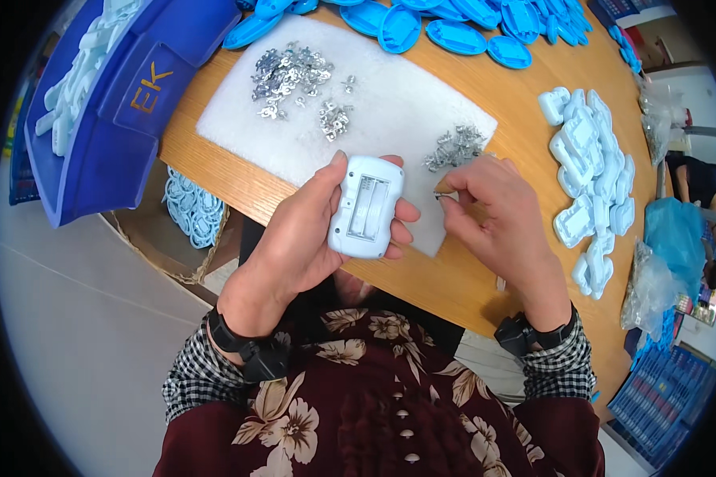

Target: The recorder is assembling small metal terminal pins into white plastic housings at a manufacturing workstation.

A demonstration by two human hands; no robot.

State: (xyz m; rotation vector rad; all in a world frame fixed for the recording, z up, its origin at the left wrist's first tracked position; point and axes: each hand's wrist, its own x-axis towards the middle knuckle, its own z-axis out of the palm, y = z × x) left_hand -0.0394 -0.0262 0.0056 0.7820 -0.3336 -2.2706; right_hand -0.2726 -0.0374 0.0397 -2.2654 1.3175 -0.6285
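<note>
My left hand (282, 230) holds a pale blue plastic housing (366, 208) with its oblong battery compartment facing up, thumb along one side and fingertips curled round the other. To the right, my right hand (505, 211) pinches a small metal contact (440, 195) between thumb and forefinger, apart from the housing. Much of that contact is covered by the fingertips. Below both hands lies a white foam sheet (406, 103). On it, a heap of flat metal contacts (293, 75) sits farther left, with a smaller cluster (334, 121) nearby. A pile of springy metal contacts (457, 147) lies just beyond my right hand.
Bright blue oval shells (456, 36) line the table's far side. Pale blue housings (589, 163) are heaped at right. A dark blue bin (127, 135) with pale parts stands at left, above a cardboard box (147, 238) of pale rings. The wooden table's edge (239, 203) runs before me.
</note>
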